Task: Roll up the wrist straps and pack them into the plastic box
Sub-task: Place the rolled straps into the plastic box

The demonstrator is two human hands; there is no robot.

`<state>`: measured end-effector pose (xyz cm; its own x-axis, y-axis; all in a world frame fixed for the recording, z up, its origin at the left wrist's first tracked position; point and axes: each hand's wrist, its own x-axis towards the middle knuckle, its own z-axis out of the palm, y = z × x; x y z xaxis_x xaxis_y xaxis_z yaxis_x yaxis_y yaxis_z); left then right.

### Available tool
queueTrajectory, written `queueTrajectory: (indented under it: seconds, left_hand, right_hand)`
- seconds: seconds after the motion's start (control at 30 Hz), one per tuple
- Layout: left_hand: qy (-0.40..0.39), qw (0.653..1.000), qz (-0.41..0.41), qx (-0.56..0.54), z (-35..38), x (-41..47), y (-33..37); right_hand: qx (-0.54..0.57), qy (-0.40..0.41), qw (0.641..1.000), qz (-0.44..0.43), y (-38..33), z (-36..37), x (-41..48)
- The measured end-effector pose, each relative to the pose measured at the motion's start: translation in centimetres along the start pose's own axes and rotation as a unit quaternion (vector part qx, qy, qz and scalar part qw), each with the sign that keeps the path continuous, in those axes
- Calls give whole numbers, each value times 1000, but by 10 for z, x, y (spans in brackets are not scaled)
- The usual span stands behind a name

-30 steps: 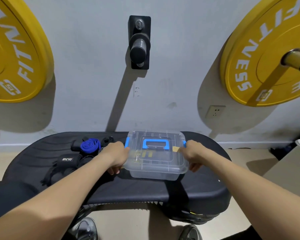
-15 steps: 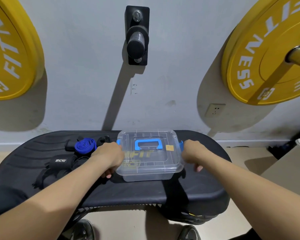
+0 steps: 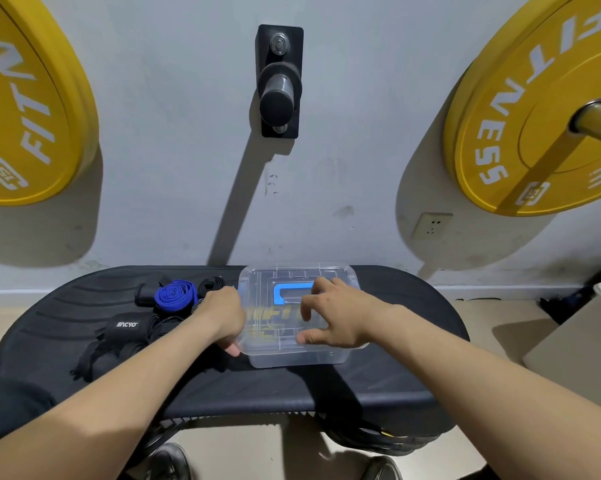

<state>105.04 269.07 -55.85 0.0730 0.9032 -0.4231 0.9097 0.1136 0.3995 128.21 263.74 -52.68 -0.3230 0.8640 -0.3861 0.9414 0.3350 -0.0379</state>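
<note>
Left hand (image 3: 222, 317) curls round the left rim of the clear, round-cornered plastic box (image 3: 292, 358) at centre frame; right hand (image 3: 333, 317) — fingers spread, holding nothing — rests on its lid (image 3: 292, 271). Limp black wrist straps (image 3: 125, 336) and a coiled blue band (image 3: 176, 294) lie left of it on ribbed padding (image 3: 413, 306).

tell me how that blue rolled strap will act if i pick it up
Likely soft and light: the blue strap is thin webbing wound in a coil. It may loosen or unwind if lifted by one layer, since nothing visible ties it. It lies flat on the bench, so rolling seems unlikely.
</note>
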Motion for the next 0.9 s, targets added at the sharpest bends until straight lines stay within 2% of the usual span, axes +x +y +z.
queueTrajectory:
  seconds: [0.13,0.23,0.27,0.33,0.4,0.47,0.57,0.7,0.9]
  left_hand:
    - [13,997,27,76,-3,-9,-4]
    - [94,976,58,189,-2,-13,-2]
    - [106,974,72,189,-2,-13,-1]
    - [91,984,81,128,-4,-13,-1]
    - [25,998,61,-1,-4,-11,-3]
    - [-70,988,40,-129,-6,-18,-4]
    - [-147,969,66,-185,-6,-24,-13]
    - [-150,955,91,-238,0,-28,-26]
    - [-103,964,75,-232,-1,-32,-34]
  right_hand:
    - [-30,-17,999,-13,-4,2,0]
    - [-58,12,998,-23,-13,9,3]
    - [-68,28,997,-34,-16,11,3]
    - [-84,56,993,-59,-21,15,5]
    - [-73,69,993,-68,-24,17,6]
    - [-56,75,993,-67,-25,17,7]
    - [-51,82,993,-65,-25,16,10]
    - [-20,85,995,-46,-26,13,14]
    - [72,127,989,-14,-21,-5,10]
